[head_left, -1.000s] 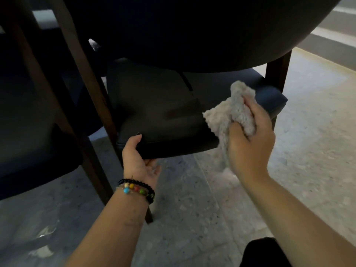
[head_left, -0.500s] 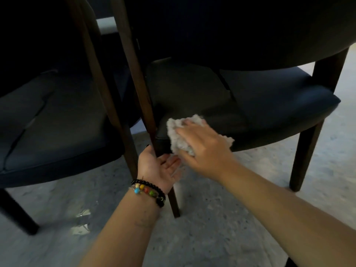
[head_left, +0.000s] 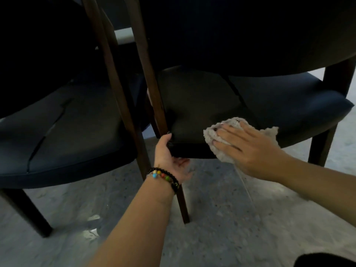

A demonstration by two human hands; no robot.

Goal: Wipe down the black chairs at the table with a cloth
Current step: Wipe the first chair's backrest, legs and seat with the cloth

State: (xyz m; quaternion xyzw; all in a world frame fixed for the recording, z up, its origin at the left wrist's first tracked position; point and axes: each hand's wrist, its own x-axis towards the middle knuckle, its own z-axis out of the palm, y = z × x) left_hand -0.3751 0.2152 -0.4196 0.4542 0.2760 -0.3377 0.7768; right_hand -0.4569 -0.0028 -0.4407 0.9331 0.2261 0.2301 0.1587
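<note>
Change: the cloth [head_left: 227,139] has slid rightward along the seat front. Cloth: at 3 o'clock of the chair's wooden leg [head_left: 154,97], flattened on the black chair seat [head_left: 202,105]. Your right hand [head_left: 248,147]: fingers straight, pressing it for contact. Your left hand [head_left: 169,155]: curled on the seat corner, likely steadying. Neighbouring chair [head_left: 67,132]: 9 o'clock, untouched.

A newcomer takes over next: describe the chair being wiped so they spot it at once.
Two dark chairs stand side by side on the speckled floor. Take the right-hand chair. Unlike its neighbour, it has a pale cloth pressed on its seat's front edge by the right hand.
</note>
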